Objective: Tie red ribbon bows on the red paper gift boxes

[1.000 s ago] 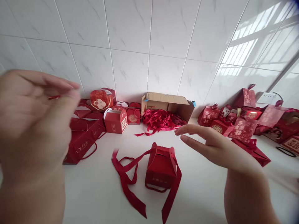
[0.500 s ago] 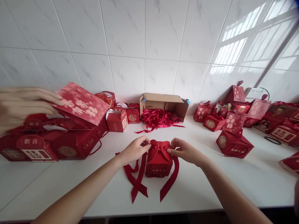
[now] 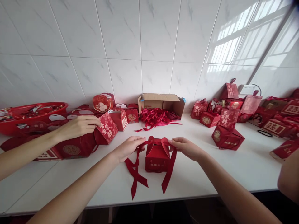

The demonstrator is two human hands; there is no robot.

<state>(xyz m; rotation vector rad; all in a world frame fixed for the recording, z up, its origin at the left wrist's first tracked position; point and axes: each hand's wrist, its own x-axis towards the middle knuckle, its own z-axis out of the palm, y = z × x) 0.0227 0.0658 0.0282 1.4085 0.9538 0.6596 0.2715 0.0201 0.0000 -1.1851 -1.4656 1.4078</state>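
Two bare hands flank one sm. gift box (image 3: 157, 164), red, upright on a white tabletop (image 3: 193, 183), its rounded tabs (image 3: 150, 146) standing up. The L hand (image 3: 129, 147), just left of the gift box, pinches a dk. red ribbon (image 3: 170, 171) btwn thumb & fingers; the R hand (image 3: 187, 147), just right of it, pinches the ribbon on that side, fingertips close to the nearer tab. Ribbon crosses the gift box's top, w/ tails trailing down on both sides.

Behind the gift box: an open cardboard carton (image 3: 163, 97), w/ a heap of loose ribbons (image 3: 160, 116) in its mouth. Left of it, a co-worker's hand (image 3: 85, 126) grips a tilted patterned box (image 3: 109, 129) w/ pale characters, by a cluster of red boxes (image 3: 72, 150); farther left, a red basin (image 3: 62, 107) holds assorted sm. items, too indistinct to ID. Right of the gift box: a many-sided box (image 3: 227, 140); farther right, a black loop (image 3: 264, 133) & a white power strip (image 3: 246, 90).
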